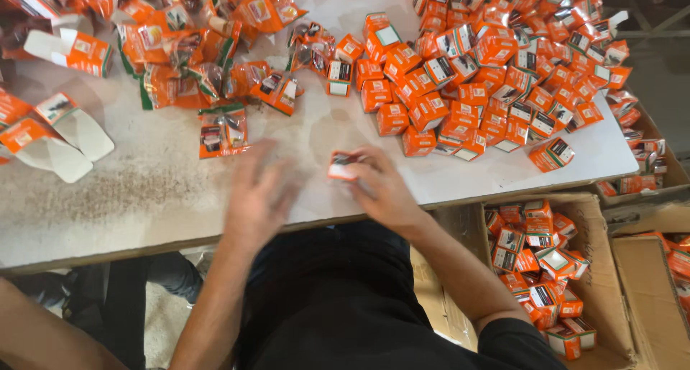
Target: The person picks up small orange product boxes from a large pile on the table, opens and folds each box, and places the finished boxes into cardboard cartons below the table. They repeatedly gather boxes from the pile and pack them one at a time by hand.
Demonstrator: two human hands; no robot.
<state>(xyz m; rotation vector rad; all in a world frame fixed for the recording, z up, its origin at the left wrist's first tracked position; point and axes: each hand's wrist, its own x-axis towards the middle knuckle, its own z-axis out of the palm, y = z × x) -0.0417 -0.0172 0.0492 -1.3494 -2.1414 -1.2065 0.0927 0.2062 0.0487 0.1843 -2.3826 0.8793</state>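
Head view: right hand (pixel 384 186) clasps a small orange-and-white cardboard box (pixel 342 166) at table centre, fingers closed round it. Left hand (pixel 259 197) is blurred, flat-open, holding nothing (just at 9 o'clock of the box). Looks like the box-closing step; the next move likely needs both hands steadying the box. Heap of closed orange boxes (pixel 496 75) lies at 1 o'clock.

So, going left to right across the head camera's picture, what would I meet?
Flat unfolded cartons → orange plastic packets → left hand → right hand holding a small orange box → heap of orange boxes → cardboard carton of boxes.
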